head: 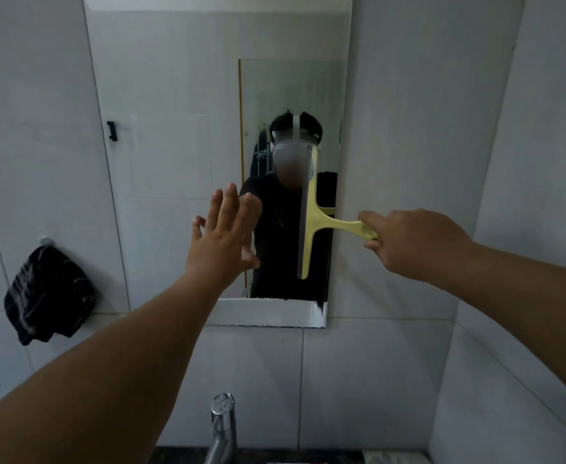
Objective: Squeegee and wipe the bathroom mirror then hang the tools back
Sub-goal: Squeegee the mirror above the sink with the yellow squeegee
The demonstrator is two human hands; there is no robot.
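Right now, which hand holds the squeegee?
The right hand, gripping the yellow squeegee by its handle, blade upright against the mirror. The left hand is open, fingers spread, empty.

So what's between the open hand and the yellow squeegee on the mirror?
Nothing solid. In the head view, only bare mirror glass, showing the person's dark reflection, lies between the open left hand and the squeegee, which the right hand holds.
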